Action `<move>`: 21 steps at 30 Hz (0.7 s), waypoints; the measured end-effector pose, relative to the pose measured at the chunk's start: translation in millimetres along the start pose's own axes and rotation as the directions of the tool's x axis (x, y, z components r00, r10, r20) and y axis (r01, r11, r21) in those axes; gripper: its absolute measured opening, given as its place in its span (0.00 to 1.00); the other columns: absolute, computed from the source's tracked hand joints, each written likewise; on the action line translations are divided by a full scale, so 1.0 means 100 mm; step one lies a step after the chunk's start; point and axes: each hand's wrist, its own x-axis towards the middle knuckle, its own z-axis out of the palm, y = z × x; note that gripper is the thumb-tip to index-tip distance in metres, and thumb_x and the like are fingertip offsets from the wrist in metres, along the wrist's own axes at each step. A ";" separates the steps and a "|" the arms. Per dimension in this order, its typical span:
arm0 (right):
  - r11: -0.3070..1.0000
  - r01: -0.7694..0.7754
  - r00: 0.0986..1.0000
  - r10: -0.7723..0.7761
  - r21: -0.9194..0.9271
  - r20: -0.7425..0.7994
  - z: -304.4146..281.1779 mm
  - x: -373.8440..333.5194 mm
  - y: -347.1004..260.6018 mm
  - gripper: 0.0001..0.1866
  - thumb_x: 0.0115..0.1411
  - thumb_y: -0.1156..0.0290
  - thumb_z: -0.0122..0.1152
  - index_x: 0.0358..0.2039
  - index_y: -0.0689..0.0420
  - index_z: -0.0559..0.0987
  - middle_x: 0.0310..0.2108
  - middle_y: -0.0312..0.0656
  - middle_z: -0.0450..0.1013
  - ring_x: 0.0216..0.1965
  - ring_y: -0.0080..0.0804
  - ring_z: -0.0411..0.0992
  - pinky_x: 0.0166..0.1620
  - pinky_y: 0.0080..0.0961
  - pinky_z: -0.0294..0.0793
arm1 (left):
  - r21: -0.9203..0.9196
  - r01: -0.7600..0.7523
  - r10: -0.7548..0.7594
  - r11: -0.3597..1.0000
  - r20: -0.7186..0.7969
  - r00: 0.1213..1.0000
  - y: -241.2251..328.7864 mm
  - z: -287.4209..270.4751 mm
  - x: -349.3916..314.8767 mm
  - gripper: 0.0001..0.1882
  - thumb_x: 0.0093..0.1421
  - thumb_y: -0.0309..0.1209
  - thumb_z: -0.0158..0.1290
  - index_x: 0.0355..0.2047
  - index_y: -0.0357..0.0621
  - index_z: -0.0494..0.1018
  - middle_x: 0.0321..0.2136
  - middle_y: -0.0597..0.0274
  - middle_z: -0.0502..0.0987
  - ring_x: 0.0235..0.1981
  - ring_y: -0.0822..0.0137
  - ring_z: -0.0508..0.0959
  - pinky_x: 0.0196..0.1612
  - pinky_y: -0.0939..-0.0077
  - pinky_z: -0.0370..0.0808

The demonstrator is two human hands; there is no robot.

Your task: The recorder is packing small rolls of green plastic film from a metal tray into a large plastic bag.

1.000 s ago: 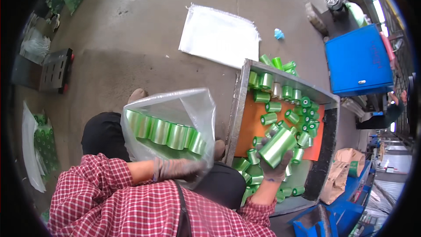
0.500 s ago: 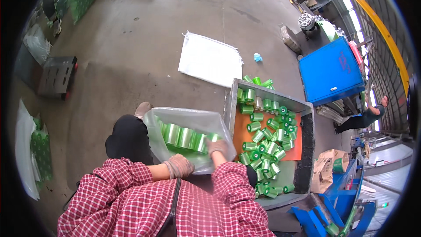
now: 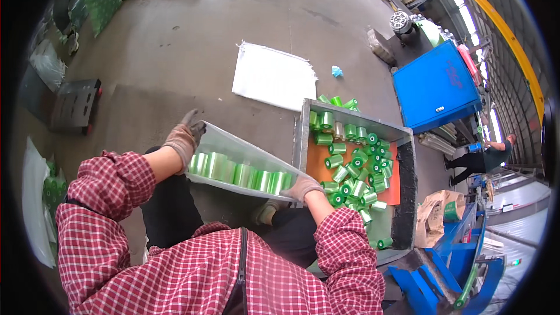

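Note:
A translucent plastic bag (image 3: pixel 252 150) is stretched between my gloved hands, with a row of green film rolls (image 3: pixel 244 176) inside it. My left hand (image 3: pixel 183 140) grips the bag at its left end, fingers bent over the edge. At the opposite end, my right hand (image 3: pixel 303 189) is closed on the bag's corner, close beside the last roll. Part of the fingers of each hand is hidden by the plastic. Just right of my right hand stands a grey metal bin (image 3: pixel 301 140) with many loose green rolls (image 3: pixel 357 185) in it.
A white woven sack (image 3: pixel 274 76) lies on the floor ahead, near a crumpled blue scrap (image 3: pixel 336 71). A blue cabinet (image 3: pixel 434 87) stands beyond the bin. At right are a brown paper bag (image 3: pixel 430 216) and another person (image 3: pixel 487 157); a dark flat cart (image 3: pixel 76 105) is at left.
My left hand has moved from the bag's near side up to its left end. The bag has turned and its opening has narrowed. My right hand has shifted slightly right, onto the corner.

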 end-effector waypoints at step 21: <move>0.735 0.152 0.981 -0.031 0.661 -0.190 0.59 0.47 -2.56 0.39 0.39 0.52 0.62 0.45 0.70 0.67 0.44 0.60 0.67 0.47 0.49 0.67 0.49 0.34 0.65 | 0.903 0.252 -0.096 0.348 -0.233 0.968 1.15 0.90 -0.65 0.21 0.50 0.17 0.44 0.46 0.40 0.69 0.43 0.51 0.73 0.46 0.58 0.72 0.49 0.72 0.67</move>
